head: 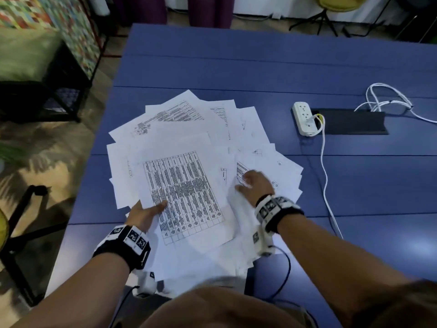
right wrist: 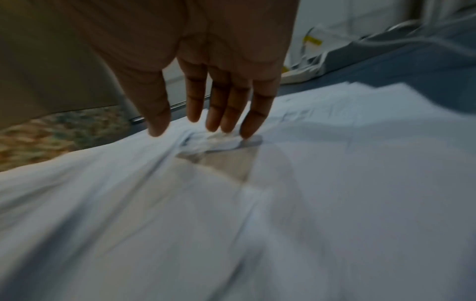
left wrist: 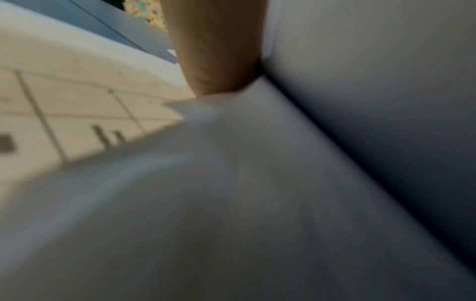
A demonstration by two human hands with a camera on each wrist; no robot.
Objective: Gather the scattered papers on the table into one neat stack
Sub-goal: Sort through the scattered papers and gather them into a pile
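Note:
Several white printed papers (head: 189, 124) lie fanned in a loose pile in the middle of the blue table (head: 260, 62). On top is a sheet with a dense printed table (head: 186, 192). My left hand (head: 144, 215) pinches this sheet at its near left edge, thumb on top and fingers hidden beneath. In the left wrist view the thumb (left wrist: 219, 51) presses on blurred paper (left wrist: 77, 114). My right hand (head: 255, 185) rests on the sheets at the pile's right side. The right wrist view shows its fingers (right wrist: 213, 97) straight, tips touching crumpled paper (right wrist: 335, 183).
A white power strip (head: 304, 118) with a white cable (head: 325, 166) lies to the right of the pile, beside a black cable cover (head: 352, 123) and a coiled white cord (head: 387, 100). A black-framed seat (head: 35, 74) stands left of the table.

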